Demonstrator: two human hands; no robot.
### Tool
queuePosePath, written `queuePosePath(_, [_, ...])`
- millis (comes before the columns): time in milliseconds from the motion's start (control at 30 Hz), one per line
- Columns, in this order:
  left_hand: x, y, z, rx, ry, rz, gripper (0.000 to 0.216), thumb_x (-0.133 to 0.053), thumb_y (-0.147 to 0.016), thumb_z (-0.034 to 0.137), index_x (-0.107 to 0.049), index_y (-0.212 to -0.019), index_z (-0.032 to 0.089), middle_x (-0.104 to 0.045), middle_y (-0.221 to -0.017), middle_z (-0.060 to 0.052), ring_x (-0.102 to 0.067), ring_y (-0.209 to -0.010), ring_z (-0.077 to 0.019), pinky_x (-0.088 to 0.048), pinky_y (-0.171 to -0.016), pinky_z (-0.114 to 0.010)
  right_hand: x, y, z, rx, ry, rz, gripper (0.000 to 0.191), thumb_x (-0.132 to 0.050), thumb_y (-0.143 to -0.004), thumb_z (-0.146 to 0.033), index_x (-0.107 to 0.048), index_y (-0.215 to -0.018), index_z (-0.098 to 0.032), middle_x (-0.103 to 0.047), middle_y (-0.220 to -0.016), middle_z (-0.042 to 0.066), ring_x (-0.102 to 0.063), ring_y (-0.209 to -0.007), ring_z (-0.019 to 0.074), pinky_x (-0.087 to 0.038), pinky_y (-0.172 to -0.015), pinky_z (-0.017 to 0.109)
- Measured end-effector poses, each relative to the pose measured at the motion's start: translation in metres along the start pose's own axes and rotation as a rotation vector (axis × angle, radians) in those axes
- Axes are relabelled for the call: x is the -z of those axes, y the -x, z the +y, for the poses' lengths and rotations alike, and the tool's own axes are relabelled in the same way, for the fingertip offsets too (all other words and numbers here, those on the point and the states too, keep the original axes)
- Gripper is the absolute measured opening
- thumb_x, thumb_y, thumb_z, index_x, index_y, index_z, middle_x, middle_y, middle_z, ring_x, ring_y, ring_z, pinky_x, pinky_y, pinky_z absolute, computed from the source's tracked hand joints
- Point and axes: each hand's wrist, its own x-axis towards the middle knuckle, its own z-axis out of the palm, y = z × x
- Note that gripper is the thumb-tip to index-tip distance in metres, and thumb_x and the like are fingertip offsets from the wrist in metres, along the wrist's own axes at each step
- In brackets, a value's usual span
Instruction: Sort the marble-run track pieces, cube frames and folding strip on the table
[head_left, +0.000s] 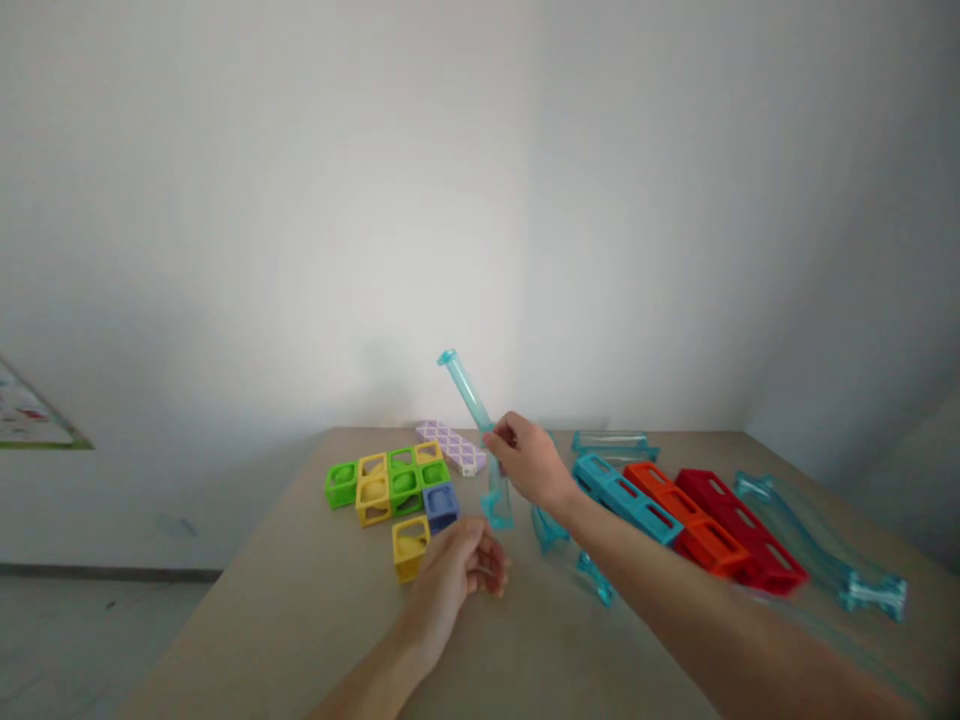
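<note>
My right hand [525, 462] is closed around a translucent blue track piece [466, 390]. It is held tilted above the table, its upper end leaning left and its flared lower end near my left hand. Below and to the left, my left hand [466, 562] is near the table with loosely curled fingers, and I see nothing held in it. Close to its thumb is a yellow cube block [410, 548], with a blue-violet cube block [441, 503] just behind. More green cube blocks [405, 485] and yellow ones stand grouped to the left.
A lilac lattice piece [452, 447] lies at the back. On the right are light-blue [628, 498], orange [686, 520] and red [741, 530] long blocks. Further translucent track pieces [817, 540] lie beyond and beneath my right arm. A wall [450, 220] rises behind the table [300, 600].
</note>
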Motion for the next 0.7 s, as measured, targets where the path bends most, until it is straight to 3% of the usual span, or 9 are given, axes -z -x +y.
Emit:
queuePosePath(100, [-0.001, 0.001, 0.003, 0.142, 0.218, -0.017, 0.034, -0.054, -0.082, 0.047, -0.06, -0.082, 0.014, -0.062, -0.069, -0.005, -0.06, -0.059, -0.016, -0.048, -0.054, -0.028, -0.014, 0.061, 0.002, 0.076, -0.19, 0.007, 0.025, -0.042, -0.097, -0.036, -0.051, -0.081, -0.018, -0.057, -0.069, -0.003, -0.057, -0.063, 0.0113, -0.046, -0.057, 0.02])
queuePosePath(167, [-0.002, 0.005, 0.005, 0.21, 0.184, -0.108, 0.03, -0.058, -0.081, 0.042, -0.061, -0.089, 0.013, -0.061, -0.068, -0.004, -0.06, -0.057, -0.0154, -0.05, -0.053, -0.028, -0.026, 0.093, 0.01, 0.112, -0.51, 0.048, 0.026, -0.041, -0.097, -0.039, -0.048, -0.082, -0.019, -0.052, -0.069, -0.003, -0.054, -0.064, 0.0124, -0.045, -0.059, 0.022])
queuePosePath(233, [-0.004, 0.009, 0.006, 0.252, 0.083, -0.173, 0.029, -0.064, -0.078, 0.036, -0.061, -0.096, 0.013, -0.061, -0.065, -0.002, -0.059, -0.053, -0.015, -0.051, -0.05, -0.028, -0.035, 0.113, 0.017, 0.144, -0.577, 0.101, 0.025, -0.044, -0.096, -0.039, -0.048, -0.08, -0.02, -0.05, -0.074, -0.002, -0.052, -0.071, 0.0135, -0.046, -0.065, 0.024])
queuePosePath(433, [-0.005, 0.014, 0.007, 0.242, -0.085, -0.219, 0.023, -0.07, -0.076, 0.028, -0.064, -0.088, 0.01, -0.062, -0.066, -0.004, -0.059, -0.054, -0.0121, -0.051, -0.053, -0.025, -0.035, 0.122, 0.024, 0.201, -0.64, 0.09, 0.017, -0.04, -0.099, -0.03, -0.053, -0.094, -0.022, -0.053, -0.101, 0.003, -0.052, -0.101, 0.0161, -0.043, -0.092, 0.029])
queuePosePath(533, [-0.004, 0.015, 0.006, 0.214, -0.032, -0.183, 0.028, -0.074, -0.073, 0.025, -0.062, -0.097, 0.015, -0.061, -0.076, -0.001, -0.059, -0.063, -0.0104, -0.048, -0.055, -0.021, -0.037, 0.122, 0.027, 0.169, -0.72, 0.061, 0.02, -0.037, -0.1, -0.031, -0.054, -0.103, -0.022, -0.056, -0.103, 0.003, -0.054, -0.098, 0.0163, -0.045, -0.089, 0.029])
queuePosePath(633, [-0.004, 0.013, 0.003, 0.156, 0.008, -0.147, 0.025, -0.075, -0.071, 0.021, -0.057, -0.089, 0.017, -0.06, -0.075, 0.002, -0.059, -0.061, -0.0097, -0.045, -0.054, -0.019, -0.041, 0.124, 0.031, 0.101, -0.785, 0.085, 0.024, -0.035, -0.101, -0.034, -0.054, -0.111, -0.022, -0.061, -0.102, 0.004, -0.057, -0.09, 0.0164, -0.048, -0.084, 0.028])
queuePosePath(700, [-0.004, 0.011, 0.002, 0.102, -0.005, -0.094, 0.023, -0.073, -0.073, 0.023, -0.053, -0.082, 0.018, -0.059, -0.07, 0.002, -0.059, -0.055, -0.0111, -0.046, -0.053, -0.022, -0.041, 0.126, 0.032, 0.075, -0.837, 0.114, 0.028, -0.034, -0.101, -0.035, -0.052, -0.119, -0.023, -0.062, -0.106, 0.005, -0.058, -0.095, 0.0175, -0.047, -0.089, 0.03])
